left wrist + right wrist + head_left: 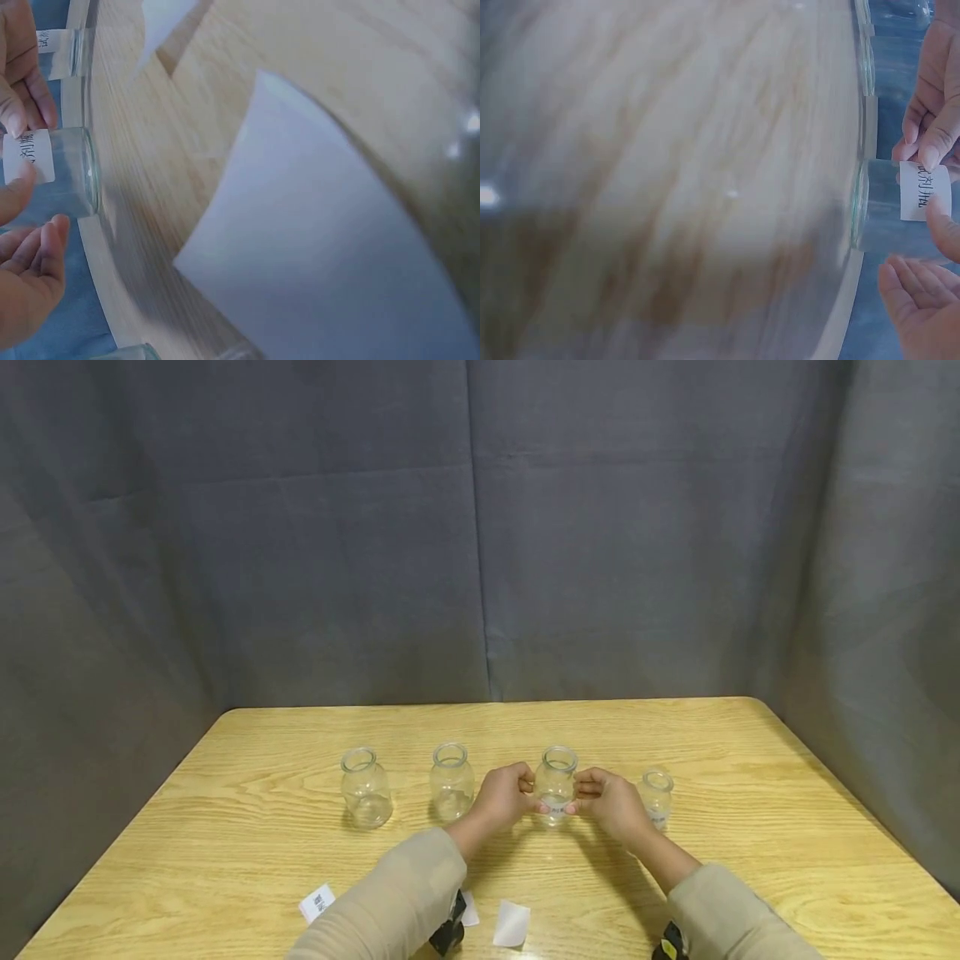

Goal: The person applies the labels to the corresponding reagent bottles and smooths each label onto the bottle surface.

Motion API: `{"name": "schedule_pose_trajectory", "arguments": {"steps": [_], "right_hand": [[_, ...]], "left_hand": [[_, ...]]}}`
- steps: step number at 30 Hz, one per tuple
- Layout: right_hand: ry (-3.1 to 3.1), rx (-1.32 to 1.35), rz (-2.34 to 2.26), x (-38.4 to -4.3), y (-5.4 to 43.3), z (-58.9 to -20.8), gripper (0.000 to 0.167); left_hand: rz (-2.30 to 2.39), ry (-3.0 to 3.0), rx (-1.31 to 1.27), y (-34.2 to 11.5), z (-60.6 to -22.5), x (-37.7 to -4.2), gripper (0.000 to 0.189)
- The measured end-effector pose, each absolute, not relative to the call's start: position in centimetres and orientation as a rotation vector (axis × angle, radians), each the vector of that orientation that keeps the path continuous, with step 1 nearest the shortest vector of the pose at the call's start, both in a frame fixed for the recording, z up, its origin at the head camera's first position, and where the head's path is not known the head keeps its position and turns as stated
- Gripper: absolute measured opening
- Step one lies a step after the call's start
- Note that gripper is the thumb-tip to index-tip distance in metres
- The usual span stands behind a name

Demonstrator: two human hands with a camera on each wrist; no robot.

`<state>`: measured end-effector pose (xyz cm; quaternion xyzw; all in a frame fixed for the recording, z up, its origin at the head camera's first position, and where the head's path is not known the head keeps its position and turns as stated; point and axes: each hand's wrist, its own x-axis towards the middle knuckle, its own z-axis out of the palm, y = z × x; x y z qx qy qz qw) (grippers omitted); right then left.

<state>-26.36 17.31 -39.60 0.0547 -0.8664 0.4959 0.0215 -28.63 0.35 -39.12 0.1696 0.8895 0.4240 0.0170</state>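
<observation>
A clear glass jar (559,777) stands upright on the wooden table between both hands, bearing a white label (924,191) with dark writing low on its front. From the left side, my left hand (502,795) holds the jar, thumb on one end of the label and fingers curled by the glass. My right hand (617,806) mirrors it on the other side, its thumb pressing the label's opposite end. Right of that hand, a smaller-looking jar (657,789) also carries a label (51,40). Two jars without visible labels, a near one (452,785) and a farther one (367,793), stand to the left.
A white paper slip (512,924) lies at the table's front, with another slip (470,910) beside it partly behind the left sleeve. Left of that sleeve is a printed label (317,902). Dark grey curtains (345,568) enclose the table (225,852).
</observation>
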Motion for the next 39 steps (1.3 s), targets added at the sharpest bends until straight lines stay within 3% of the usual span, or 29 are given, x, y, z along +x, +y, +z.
{"name": "schedule_pose_trajectory", "arguments": {"steps": [14,39], "right_hand": [[-2.728,0.185,1.494,-25.4,17.5,-39.4,0.039],[-2.634,0.292,1.754,-22.0,15.1,-37.9,0.028]], "left_hand": [[1.352,2.661,0.419,-0.4,-39.2,-28.4,0.044],[1.527,2.456,0.543,-4.5,-38.6,-24.7,0.035]]}}
